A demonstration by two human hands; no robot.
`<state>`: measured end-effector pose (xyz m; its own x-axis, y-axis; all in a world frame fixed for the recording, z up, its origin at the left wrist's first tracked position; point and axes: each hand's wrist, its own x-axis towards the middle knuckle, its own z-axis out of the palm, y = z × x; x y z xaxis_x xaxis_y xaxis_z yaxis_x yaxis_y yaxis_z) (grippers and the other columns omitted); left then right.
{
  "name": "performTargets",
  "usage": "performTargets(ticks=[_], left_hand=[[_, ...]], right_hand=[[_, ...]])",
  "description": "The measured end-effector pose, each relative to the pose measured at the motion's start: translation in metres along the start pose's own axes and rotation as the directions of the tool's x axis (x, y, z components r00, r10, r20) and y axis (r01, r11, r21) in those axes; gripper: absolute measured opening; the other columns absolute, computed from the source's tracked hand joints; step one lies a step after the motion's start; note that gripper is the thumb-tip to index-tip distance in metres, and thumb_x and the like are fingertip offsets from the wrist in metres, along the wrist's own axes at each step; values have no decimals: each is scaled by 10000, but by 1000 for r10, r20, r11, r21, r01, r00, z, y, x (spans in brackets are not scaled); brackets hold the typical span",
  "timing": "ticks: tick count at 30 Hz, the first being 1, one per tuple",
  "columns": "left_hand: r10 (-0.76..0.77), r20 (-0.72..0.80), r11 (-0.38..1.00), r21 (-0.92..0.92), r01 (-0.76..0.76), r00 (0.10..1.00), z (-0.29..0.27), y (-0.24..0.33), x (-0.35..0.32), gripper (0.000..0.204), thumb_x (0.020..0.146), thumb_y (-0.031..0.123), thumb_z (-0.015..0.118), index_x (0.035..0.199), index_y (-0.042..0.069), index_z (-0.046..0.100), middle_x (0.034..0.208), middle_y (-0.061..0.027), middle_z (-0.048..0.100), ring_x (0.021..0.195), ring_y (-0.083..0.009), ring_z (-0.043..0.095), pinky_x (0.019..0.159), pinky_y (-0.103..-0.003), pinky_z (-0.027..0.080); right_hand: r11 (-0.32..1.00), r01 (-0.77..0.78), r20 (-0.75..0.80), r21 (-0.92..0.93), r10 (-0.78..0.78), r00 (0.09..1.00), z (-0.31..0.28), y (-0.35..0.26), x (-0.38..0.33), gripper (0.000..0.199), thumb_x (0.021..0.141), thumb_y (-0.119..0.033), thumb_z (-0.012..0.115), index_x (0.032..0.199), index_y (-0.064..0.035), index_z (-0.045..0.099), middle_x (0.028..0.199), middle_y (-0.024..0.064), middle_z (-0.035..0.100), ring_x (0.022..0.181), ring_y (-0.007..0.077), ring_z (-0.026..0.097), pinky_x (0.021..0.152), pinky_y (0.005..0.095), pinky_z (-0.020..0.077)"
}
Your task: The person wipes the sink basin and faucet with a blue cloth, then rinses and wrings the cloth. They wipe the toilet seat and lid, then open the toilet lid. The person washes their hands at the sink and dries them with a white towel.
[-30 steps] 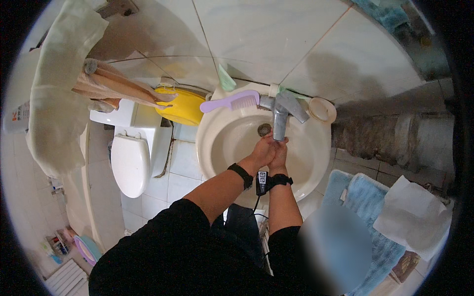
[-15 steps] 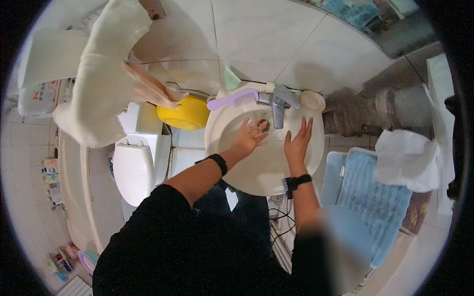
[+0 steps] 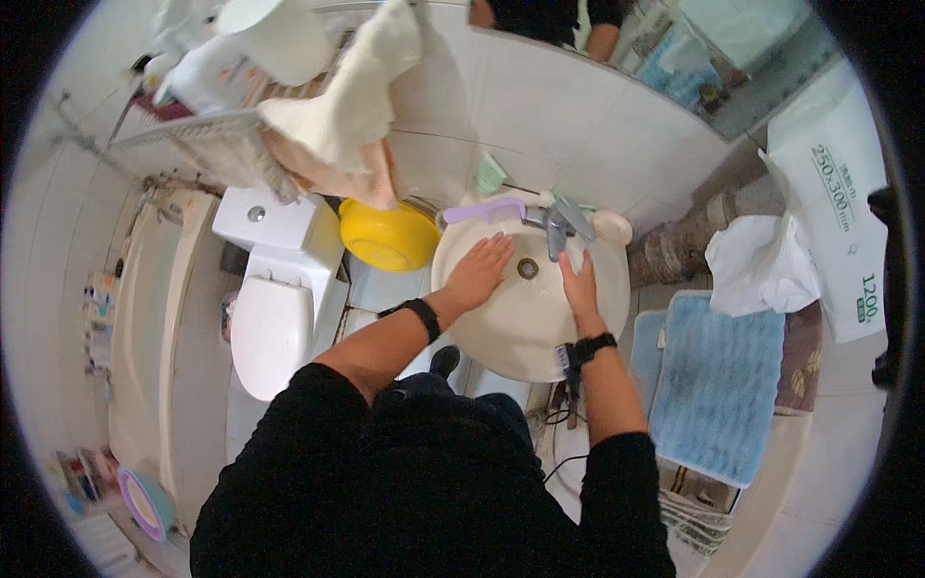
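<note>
Both hands (image 3: 479, 273) spread inside sink (image 3: 501, 337).

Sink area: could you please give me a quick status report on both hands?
Left hand open, flat over the basin. Right hand open, fingers below the tap. Drain uncovered between them. Nothing held.

I see only one view, from the camera on the person's head. It looks steeply down from above, at a middle distance. The white sink (image 3: 525, 318) sits just past centre toward 1 o'clock, the toilet (image 3: 275, 318) at 9 o'clock, and the person's forearms enter from 6 o'clock.
</note>
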<state>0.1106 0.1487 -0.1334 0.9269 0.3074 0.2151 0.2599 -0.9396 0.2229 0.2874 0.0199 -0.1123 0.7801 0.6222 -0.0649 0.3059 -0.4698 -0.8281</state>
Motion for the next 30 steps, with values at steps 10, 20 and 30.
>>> performTargets(ticks=[10, 20, 30], left_hand=[[-430, -123, 816, -476, 327, 894, 35, 163, 19, 417, 837, 176, 466, 1190, -32, 391, 1063, -182, 481, 1017, -312, 453, 909, -391, 348], [-480, 311, 874, 83, 479, 820, -45, 197, 32, 506, 813, 162, 429, 1235, -100, 333, 1121, -226, 440, 1083, -291, 417, 925, -345, 333], [-337, 151, 929, -108, 355, 929, -96, 72, -107, 336, 864, 274, 443, 1137, 111, 553, 1242, -93, 499, 1226, -232, 382, 991, -606, 156]], right_hand=[[-111, -560, 494, 821, -355, 794, -13, 19, -78, 491, 881, -456, 463, 1149, -47, 503, 1050, 114, 560, 960, 242, 519, 880, 385, 408], [186, -477, 512, 859, -291, 808, -61, -71, -113, 329, 897, -239, 433, 1144, -28, 486, 1067, 131, 547, 1016, 267, 496, 926, 382, 379], [839, 450, 665, -307, -149, 732, -23, -35, -51, 435, 882, -264, 490, 1245, -31, 438, 1179, 117, 531, 1072, 254, 500, 920, 403, 369]])
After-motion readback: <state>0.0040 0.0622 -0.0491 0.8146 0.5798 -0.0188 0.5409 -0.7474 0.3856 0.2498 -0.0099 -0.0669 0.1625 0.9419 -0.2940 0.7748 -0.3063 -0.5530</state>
